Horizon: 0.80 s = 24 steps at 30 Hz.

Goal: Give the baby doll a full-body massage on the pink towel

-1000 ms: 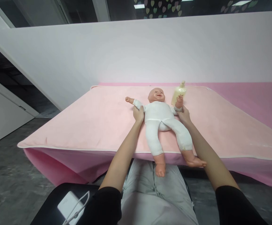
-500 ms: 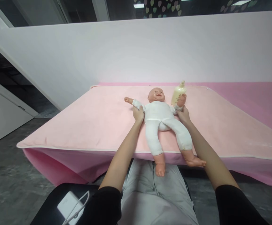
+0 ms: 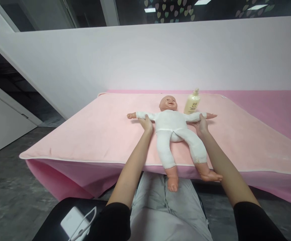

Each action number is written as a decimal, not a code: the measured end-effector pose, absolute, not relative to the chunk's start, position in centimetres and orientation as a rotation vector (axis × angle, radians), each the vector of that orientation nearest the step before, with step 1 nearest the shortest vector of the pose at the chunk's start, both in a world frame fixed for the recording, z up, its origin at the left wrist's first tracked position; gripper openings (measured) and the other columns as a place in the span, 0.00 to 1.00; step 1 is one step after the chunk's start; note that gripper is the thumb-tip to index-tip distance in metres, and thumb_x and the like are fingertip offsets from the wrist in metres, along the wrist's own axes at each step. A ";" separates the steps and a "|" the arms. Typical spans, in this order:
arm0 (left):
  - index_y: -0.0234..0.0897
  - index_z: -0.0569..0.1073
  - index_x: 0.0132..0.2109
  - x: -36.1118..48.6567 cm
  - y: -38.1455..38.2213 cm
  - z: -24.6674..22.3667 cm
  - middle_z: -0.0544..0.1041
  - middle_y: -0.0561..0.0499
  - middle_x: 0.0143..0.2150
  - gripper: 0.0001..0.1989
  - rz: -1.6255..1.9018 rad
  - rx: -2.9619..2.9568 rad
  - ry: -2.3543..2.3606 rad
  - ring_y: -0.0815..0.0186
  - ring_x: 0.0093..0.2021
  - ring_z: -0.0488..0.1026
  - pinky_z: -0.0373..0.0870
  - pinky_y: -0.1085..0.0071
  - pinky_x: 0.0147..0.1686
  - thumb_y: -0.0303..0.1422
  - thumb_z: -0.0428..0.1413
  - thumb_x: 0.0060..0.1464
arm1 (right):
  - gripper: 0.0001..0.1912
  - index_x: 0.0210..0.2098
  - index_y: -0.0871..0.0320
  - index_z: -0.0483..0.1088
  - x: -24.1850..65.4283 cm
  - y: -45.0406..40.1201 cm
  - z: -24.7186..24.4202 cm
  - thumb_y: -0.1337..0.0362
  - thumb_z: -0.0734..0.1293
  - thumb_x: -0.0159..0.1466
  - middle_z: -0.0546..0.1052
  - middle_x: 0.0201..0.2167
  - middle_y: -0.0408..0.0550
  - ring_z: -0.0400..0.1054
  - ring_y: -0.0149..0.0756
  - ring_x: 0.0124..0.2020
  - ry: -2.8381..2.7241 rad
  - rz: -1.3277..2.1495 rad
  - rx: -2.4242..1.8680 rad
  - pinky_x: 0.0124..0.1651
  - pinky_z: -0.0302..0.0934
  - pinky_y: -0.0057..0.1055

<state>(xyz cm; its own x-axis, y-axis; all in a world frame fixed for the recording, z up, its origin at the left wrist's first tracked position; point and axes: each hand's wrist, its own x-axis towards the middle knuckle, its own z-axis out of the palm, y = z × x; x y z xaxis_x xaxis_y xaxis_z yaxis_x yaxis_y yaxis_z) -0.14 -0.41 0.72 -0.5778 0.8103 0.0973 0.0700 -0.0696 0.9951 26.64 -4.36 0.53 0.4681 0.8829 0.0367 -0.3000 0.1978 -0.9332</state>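
A baby doll (image 3: pixel 170 120) with a white cloth body lies on its back on the pink blanket (image 3: pixel 105 134), head away from me. Its arms stretch out to both sides, and its feet hang over the near edge. My left hand (image 3: pixel 146 124) grips the doll's arm on the left, thumb on top and fingers underneath. On the other side my right hand (image 3: pixel 201 126) holds the doll's other arm near the wrist, its fingers partly hidden below. Just behind that arm stands a pale yellow pump bottle (image 3: pixel 192 102).
A white wall (image 3: pixel 145 60) rises behind the table, with dark glass above it. At the lower left, a white device (image 3: pixel 75 222) with a cable rests on a black seat (image 3: pixel 52 219). The pink tablecloth (image 3: pixel 65 174) hangs down at the front.
Both doll arms have swung outward and lower, from raised and bent to nearly straight out sideways. My hands have stayed on them, the right shifting slightly outward.
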 end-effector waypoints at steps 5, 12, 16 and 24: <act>0.35 0.60 0.56 -0.1 -0.4 0.6 0.70 0.40 0.57 0.19 1.714 0.966 1.580 0.61 0.57 0.69 0.65 0.65 0.57 0.36 0.48 0.59 | 0.20 0.48 0.60 0.64 26.6 -4.5 0.7 0.53 0.58 0.64 0.72 0.51 0.58 0.70 0.45 0.48 -0.643 0.943 -1.046 0.49 0.68 0.46; 0.35 0.60 0.56 -0.2 -0.2 0.3 0.70 0.40 0.57 0.19 1.689 0.994 1.609 0.62 0.57 0.69 0.65 0.67 0.56 0.37 0.47 0.59 | 0.19 0.49 0.61 0.65 26.3 -4.7 1.2 0.55 0.57 0.65 0.72 0.50 0.57 0.70 0.45 0.48 -0.586 0.968 -1.037 0.50 0.68 0.47; 0.33 0.60 0.56 -0.2 -0.2 0.3 0.70 0.39 0.57 0.20 1.717 0.975 1.574 0.60 0.57 0.69 0.64 0.66 0.56 0.36 0.48 0.59 | 0.20 0.50 0.62 0.65 26.1 -5.0 1.5 0.55 0.56 0.66 0.70 0.52 0.59 0.69 0.45 0.49 -0.591 0.977 -1.029 0.50 0.68 0.45; 0.34 0.62 0.54 0.0 -0.1 0.2 0.71 0.40 0.56 0.17 1.764 0.901 1.508 0.60 0.56 0.70 0.65 0.66 0.56 0.35 0.50 0.59 | 0.19 0.49 0.63 0.66 25.8 -5.4 2.2 0.56 0.56 0.67 0.73 0.50 0.57 0.70 0.42 0.47 -0.495 1.025 -1.002 0.47 0.70 0.42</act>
